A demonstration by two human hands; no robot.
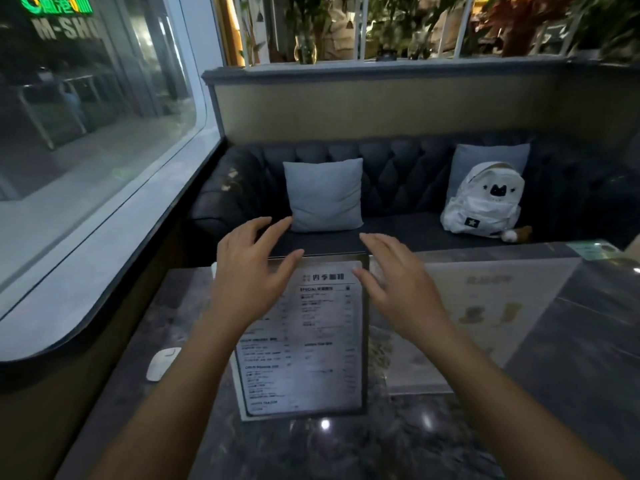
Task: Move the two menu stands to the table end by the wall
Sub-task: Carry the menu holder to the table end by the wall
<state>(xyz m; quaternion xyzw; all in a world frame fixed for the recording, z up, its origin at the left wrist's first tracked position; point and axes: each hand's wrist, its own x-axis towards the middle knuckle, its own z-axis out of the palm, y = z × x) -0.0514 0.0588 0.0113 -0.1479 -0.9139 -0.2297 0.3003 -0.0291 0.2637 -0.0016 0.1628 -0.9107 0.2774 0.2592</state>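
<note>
The dark marble table (346, 445) runs along the window wall, with a tufted sofa (398, 174) beyond its far edge. On the table the black-and-white menu stand (304, 341) stands upright, facing the camera, on the half nearer the window. Just to the right of it stands the second menu stand (485, 306), clear and pale. Both forearms reach over the table: the left hand (249, 271) hovers before the menu stand's top left corner, fingers spread, gripping nothing; the right hand (398, 282) hovers at its top right corner, fingers likewise splayed. Whether any fingertip touches the frame cannot be told. Left of the menu stand lies a small white device (161, 363). On the sofa sit a grey cushion (325, 195) and a white backpack (485, 202).
</note>
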